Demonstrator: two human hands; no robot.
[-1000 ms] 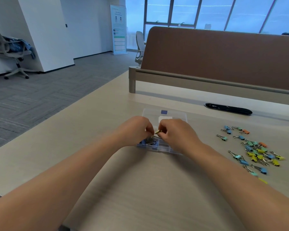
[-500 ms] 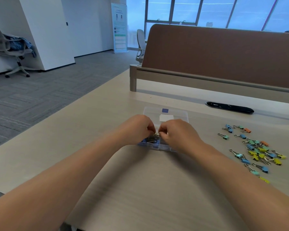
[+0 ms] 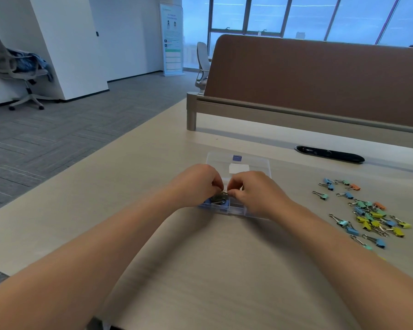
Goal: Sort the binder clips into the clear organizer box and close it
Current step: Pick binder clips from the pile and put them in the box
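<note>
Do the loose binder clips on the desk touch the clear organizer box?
Apart. The head view shows bare desk between the loose binder clips and the clear organizer box.

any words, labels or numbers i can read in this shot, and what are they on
Nothing can be read.
Banner: printed lines and pictures, too blurred to read.
Blue sticker on the box lid: too small to read.
White label on the same lid: no text can be made out.

Open desk lies left of the box; loose clips litter its right, and a divider walls the far edge.
</note>
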